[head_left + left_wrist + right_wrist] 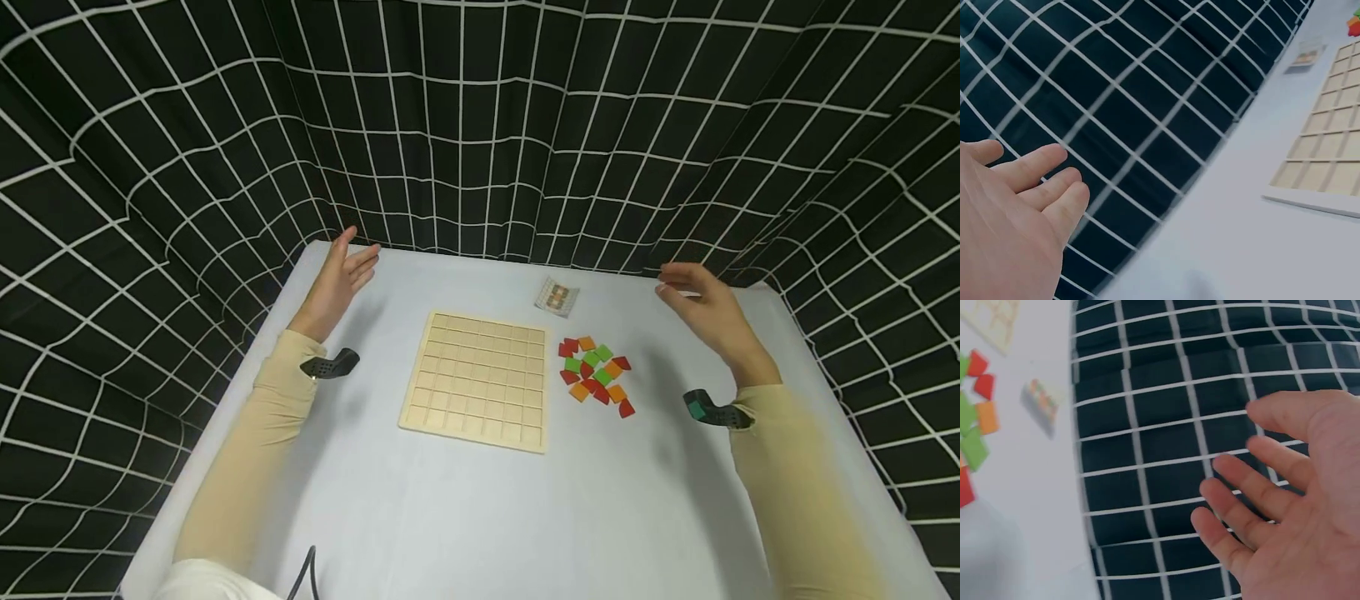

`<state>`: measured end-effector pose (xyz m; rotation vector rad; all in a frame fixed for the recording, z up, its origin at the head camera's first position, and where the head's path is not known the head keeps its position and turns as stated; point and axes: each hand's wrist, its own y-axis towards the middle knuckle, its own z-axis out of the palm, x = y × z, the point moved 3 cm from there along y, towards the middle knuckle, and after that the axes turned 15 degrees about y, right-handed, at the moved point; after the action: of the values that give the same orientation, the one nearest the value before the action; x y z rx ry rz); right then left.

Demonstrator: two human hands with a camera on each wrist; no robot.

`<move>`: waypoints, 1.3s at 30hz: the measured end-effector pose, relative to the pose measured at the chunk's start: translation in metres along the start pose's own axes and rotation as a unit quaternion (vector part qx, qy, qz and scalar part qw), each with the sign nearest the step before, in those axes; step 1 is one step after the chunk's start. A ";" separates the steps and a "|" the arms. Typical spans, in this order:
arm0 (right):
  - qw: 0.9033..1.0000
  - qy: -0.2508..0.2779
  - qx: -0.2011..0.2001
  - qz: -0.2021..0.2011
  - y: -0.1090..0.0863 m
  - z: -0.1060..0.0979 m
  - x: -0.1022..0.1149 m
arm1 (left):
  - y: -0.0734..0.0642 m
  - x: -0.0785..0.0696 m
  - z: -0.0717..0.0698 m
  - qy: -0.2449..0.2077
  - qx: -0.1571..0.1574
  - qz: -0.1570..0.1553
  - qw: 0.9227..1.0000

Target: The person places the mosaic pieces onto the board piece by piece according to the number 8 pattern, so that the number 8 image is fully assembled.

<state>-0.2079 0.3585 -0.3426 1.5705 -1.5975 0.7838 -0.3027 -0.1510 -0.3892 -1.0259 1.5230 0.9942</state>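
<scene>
My left hand (335,283) hovers above the table's far left side with its fingers extended and nothing in it. Over the right side, my right hand (708,310) is raised too, fingers loosely bent, the palm bare in the right wrist view. Between the hands lies a pale wooden board (476,382) divided into a grid of square recesses. Just right of the board, several small red, orange and green tiles (602,376) are scattered in a loose cluster. A small printed paper card (557,297) with a coloured pattern lies behind them.
A white table (480,517) carries everything. Black curtains (495,125) with a white grid stand along its back and sides. A dark cable (303,571) shows at the front edge, near the left sleeve.
</scene>
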 end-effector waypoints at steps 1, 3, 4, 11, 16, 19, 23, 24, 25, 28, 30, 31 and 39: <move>1.000 -0.003 0.007 0.003 0.001 0.005 -0.004 | -0.001 0.008 0.002 -0.007 -0.002 -0.007 1.000; 1.000 -0.013 0.025 0.012 0.002 0.015 -0.013 | -0.002 0.023 0.007 -0.027 -0.005 -0.025 0.999; 0.999 -0.018 0.035 0.019 0.003 0.021 -0.018 | -0.002 0.031 0.010 -0.036 -0.006 -0.034 0.999; 0.990 -0.053 0.093 0.086 0.009 0.056 -0.041 | -0.011 0.076 0.035 -0.124 -0.005 -0.072 0.990; 0.985 -0.065 0.126 0.101 0.014 0.075 -0.052 | -0.017 0.100 0.047 -0.226 -0.007 -0.082 0.971; 0.982 -0.075 0.142 0.098 0.017 0.085 -0.058 | -0.019 0.111 0.050 -0.277 0.000 -0.081 0.957; 0.979 -0.091 0.148 0.103 0.023 0.093 -0.065 | -0.020 0.116 0.054 -0.309 0.021 -0.076 0.948; 0.979 -0.094 0.148 0.105 0.024 0.094 -0.067 | -0.020 0.116 0.056 -0.314 0.026 -0.077 0.946; 0.978 -0.097 0.147 0.108 0.025 0.095 -0.069 | -0.020 0.115 0.057 -0.322 0.030 -0.077 0.943; 0.977 -0.094 0.148 0.118 0.028 0.099 -0.073 | -0.021 0.114 0.061 -0.336 0.043 -0.082 0.937; 0.977 -0.093 0.151 0.119 0.030 0.101 -0.076 | -0.021 0.116 0.063 -0.339 0.048 -0.084 0.936; 0.977 -0.092 0.155 0.117 0.030 0.101 -0.078 | -0.021 0.118 0.063 -0.337 0.049 -0.084 0.936; 0.966 -0.139 0.197 0.091 0.032 0.094 -0.088 | -0.023 0.120 0.065 -0.309 0.043 -0.087 0.946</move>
<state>-0.2515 0.3283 -0.4641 1.8976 -1.8939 1.0701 -0.2782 -0.1115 -0.5190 -0.6803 0.9316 0.9921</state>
